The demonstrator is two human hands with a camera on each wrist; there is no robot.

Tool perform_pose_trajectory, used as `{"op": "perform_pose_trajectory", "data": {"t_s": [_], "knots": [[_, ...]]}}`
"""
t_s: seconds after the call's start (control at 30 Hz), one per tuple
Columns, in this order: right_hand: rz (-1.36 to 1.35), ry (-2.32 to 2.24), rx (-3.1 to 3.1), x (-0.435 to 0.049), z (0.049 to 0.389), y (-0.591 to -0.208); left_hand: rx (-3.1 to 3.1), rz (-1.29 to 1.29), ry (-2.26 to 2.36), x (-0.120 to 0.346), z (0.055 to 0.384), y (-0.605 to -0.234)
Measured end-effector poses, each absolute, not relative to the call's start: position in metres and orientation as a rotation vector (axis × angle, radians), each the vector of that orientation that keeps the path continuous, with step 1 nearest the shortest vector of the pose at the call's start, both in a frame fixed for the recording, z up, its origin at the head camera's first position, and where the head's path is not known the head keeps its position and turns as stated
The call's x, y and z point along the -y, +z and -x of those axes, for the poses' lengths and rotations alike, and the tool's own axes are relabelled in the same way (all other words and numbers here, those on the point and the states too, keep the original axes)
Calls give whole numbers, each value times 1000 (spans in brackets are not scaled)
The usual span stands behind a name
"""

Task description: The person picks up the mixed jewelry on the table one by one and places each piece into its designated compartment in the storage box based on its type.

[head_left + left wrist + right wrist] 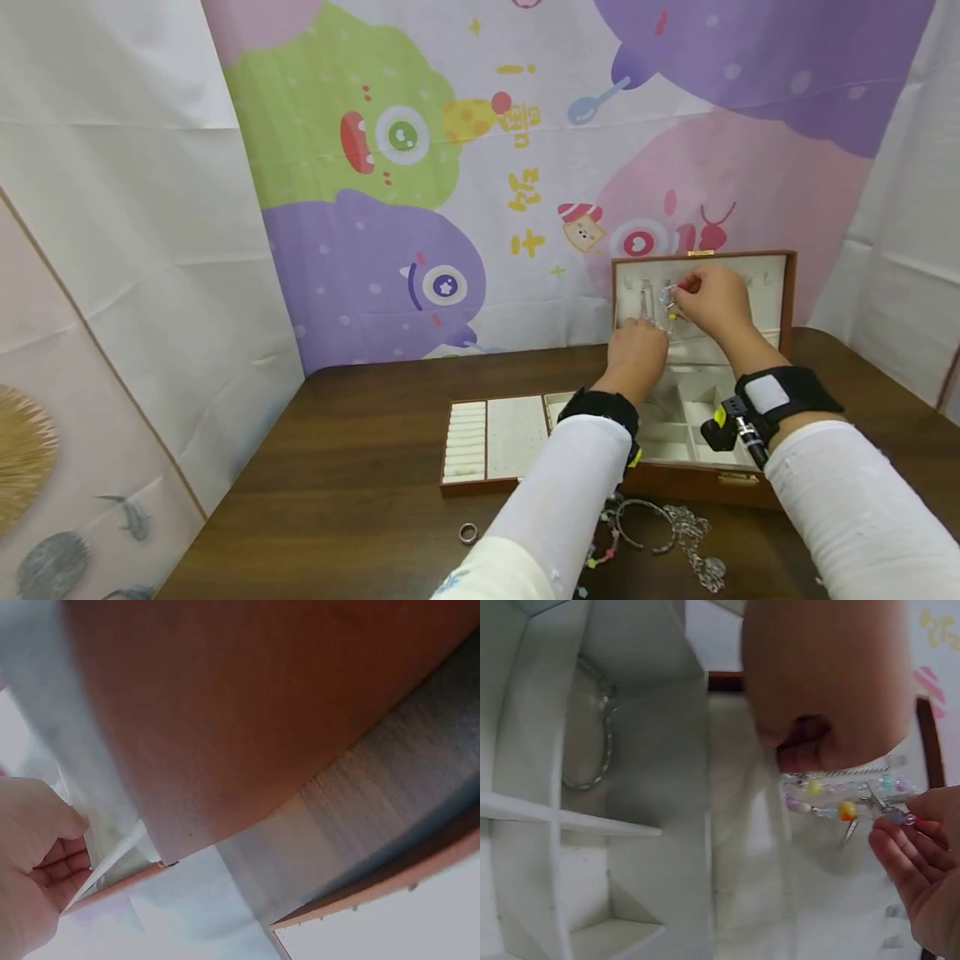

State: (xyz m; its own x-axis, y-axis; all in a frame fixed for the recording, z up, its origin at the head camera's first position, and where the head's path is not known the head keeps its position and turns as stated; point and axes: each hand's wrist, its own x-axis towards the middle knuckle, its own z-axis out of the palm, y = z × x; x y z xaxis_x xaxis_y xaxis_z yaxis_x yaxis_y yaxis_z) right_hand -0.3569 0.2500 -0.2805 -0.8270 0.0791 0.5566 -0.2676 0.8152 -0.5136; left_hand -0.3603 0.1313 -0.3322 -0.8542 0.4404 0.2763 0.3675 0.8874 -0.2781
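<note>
A brown jewelry box [789, 300] stands with its lid raised, hooks and a cream pocket [742, 840] on the lid's inner side. My right hand [716, 304] pinches a colorful beaded strand [846, 811] with silver pieces in front of the lid. Close by, my left hand [637, 354] has its fingers curled at the pocket's top edge, which is pulled away from the lid. The strand's lower end lies near these fingers, partly hidden. A silver chain [647, 302] hangs from the lid hooks. Inside one compartment lies a silver bracelet [609, 742].
Left of the box sits a tray [516, 433] with ring rolls, partly behind my left arm. In front on the table lie a ring [468, 533], an open silver bangle [622, 533], a beaded bracelet [609, 554] and a silver chain with a pendant [693, 533].
</note>
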Motion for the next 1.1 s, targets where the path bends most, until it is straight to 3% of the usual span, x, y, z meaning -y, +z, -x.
{"op": "perform_pose_trajectory", "data": {"t_s": [0.5, 1.1], "knots": [[-100, 505, 2671, -297, 355, -294, 2740, 588, 200, -123, 357, -321], [-124, 442, 2967, -309, 345, -290, 2807, 694, 213, -120, 360, -325]]}}
